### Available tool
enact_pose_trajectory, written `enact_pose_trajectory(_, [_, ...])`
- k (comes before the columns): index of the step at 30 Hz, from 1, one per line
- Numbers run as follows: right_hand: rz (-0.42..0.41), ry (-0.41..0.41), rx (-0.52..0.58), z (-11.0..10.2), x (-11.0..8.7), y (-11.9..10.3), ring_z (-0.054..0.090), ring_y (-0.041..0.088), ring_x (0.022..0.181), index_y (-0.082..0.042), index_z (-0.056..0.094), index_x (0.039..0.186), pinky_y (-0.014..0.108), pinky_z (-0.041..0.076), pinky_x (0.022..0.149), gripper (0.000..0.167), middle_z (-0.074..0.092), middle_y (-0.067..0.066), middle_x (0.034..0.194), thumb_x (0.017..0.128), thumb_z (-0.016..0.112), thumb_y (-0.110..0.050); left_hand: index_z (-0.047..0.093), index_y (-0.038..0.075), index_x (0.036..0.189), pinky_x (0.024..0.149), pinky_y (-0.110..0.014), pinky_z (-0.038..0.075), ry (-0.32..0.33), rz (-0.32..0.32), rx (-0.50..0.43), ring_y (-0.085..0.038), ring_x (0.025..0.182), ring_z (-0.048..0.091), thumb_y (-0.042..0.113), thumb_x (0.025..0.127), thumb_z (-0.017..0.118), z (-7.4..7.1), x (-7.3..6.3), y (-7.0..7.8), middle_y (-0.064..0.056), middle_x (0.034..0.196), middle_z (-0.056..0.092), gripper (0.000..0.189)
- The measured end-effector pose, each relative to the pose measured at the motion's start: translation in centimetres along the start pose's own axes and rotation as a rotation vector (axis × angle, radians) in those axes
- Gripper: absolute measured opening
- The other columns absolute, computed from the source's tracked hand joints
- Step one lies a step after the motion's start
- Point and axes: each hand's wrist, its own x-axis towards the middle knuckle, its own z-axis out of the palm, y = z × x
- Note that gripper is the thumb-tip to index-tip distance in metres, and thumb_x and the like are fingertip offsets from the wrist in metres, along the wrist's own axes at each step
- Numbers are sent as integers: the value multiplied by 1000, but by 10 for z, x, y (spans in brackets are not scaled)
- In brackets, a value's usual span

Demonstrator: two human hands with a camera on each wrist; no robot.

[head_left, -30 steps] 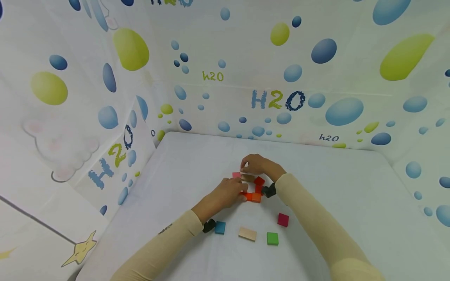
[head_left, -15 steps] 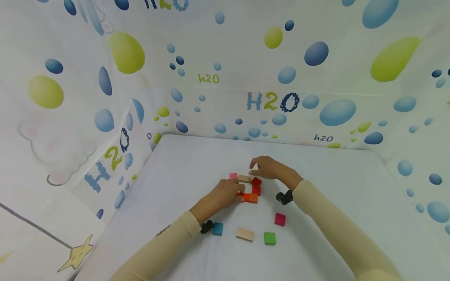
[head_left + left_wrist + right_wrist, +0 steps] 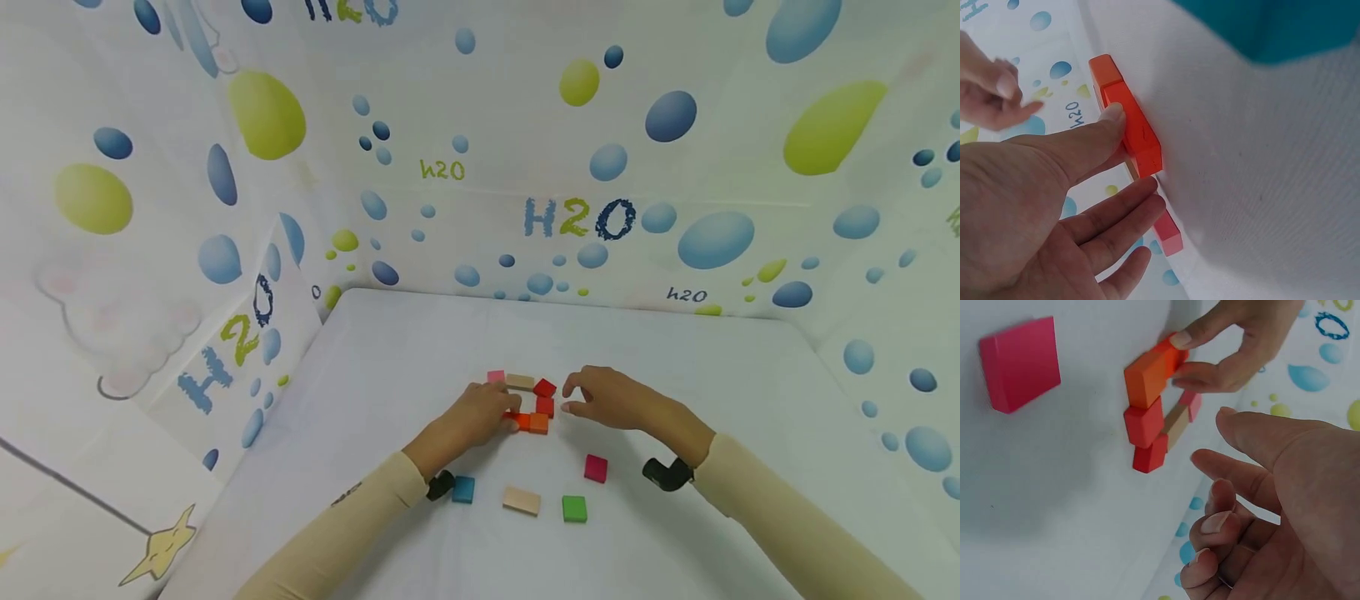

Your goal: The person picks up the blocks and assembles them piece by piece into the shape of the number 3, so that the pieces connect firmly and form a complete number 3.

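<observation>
My left hand pinches the long orange-red block between thumb and forefinger. The orange block adjoins its right end. From there a red block, a tilted red block, a plain wooden block and a pink block bend round in a line, as the right wrist view shows too. To the right of these my right hand hovers, fingers loosely bent and nothing in them. The left hand covers the row's left side in the head view.
Nearer lie a crimson block, a green block, a second wooden block and a blue block beside the left wrist camera. A patterned curtain bounds the white table behind.
My right hand has drawn away from the wooden block, moving right and nearer. The left hand stays on the orange-red block. The whole head view has shifted slightly.
</observation>
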Motion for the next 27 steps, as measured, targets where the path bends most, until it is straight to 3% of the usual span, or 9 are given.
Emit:
enact_pose_trajectory(14, [170, -7, 88, 28, -72, -1, 54, 14, 83, -17, 69, 120, 28, 51, 67, 33, 58, -3, 89, 92, 83, -29, 72, 22, 112, 104, -48, 49, 8, 16, -6, -18, 107, 58, 35, 99, 76, 2, 0, 0, 0, 107, 64, 19])
enact_pose_trajectory(22, [218, 34, 88, 53, -88, 3, 52, 12, 79, -22, 69, 112, 26, 47, 63, 30, 54, -5, 83, 88, 86, -30, 72, 22, 115, 106, -48, 48, 17, 14, -15, -20, 111, 59, 35, 99, 75, 3, 0, -1, -2, 112, 66, 21])
enact_pose_trajectory(27, [198, 82, 98, 62, -90, 6, 49, 12, 75, -21, 68, 111, 26, 44, 60, 29, 52, -5, 80, 88, 86, -27, 72, 21, 114, 106, -48, 49, 19, 18, -7, -19, 111, 59, 35, 99, 75, 3, -1, -2, -2, 112, 66, 21])
